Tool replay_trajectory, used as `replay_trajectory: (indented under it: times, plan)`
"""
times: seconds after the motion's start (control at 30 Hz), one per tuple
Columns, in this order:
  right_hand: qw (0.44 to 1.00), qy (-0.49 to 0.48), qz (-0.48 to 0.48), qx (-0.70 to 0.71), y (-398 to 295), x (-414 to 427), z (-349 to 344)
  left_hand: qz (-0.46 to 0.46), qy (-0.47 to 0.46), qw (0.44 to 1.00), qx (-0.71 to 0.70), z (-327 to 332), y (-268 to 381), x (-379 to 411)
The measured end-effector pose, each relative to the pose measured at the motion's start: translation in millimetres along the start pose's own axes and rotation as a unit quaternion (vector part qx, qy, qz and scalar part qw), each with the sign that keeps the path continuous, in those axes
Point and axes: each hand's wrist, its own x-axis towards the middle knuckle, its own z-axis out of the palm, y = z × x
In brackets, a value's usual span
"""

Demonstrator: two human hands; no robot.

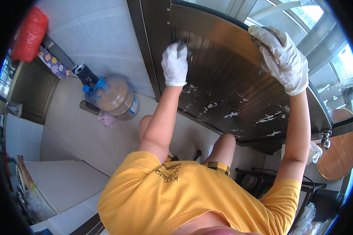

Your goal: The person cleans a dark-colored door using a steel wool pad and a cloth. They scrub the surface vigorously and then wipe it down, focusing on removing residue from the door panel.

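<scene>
My left hand [175, 64], in a white glove, is closed around a dark, shiny scrubber [181, 46], perhaps steel wool. It is at the upper left of the dark ribbed door panel [211, 85], which bears white foam streaks and drops. At the upper right, my right hand [282, 58] wears a wrinkled, thin whitish glove. Its fingers bend over the rail below the door's glass [335, 70], and a dark greenish cloth-like thing shows partly beneath them. White suds spot the glass. A metal door knob [326, 139] is at the lower right of the door.
Large water jugs [117, 97] stand on the tiled floor at left, beside a dark cylinder [89, 107] and a pink bag [107, 119]. A red bag [31, 35] hangs at upper left. At lower right are a black metal frame [306, 185] and a round wooden board [338, 155].
</scene>
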Motion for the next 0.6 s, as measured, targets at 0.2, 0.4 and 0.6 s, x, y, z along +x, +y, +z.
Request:
replay_trajectory:
  times: [0.2,0.4,0.6]
  plan:
    - [1.0,-0.001,0.008,0.023,-1.3,1.7,-2.8,-0.266,-0.145,0.951,0.067,-4.5,-54.1,-60.4]
    - [1.0,0.005,-0.004,-0.006,-3.8,-0.1,-0.7,-0.01,0.007,0.993,-0.116,0.2,38.6,26.8]
    - [1.0,-0.006,0.0,-0.013,-4.8,1.1,-4.4,0.036,-0.088,0.995,0.024,0.4,-19.2,-77.2]
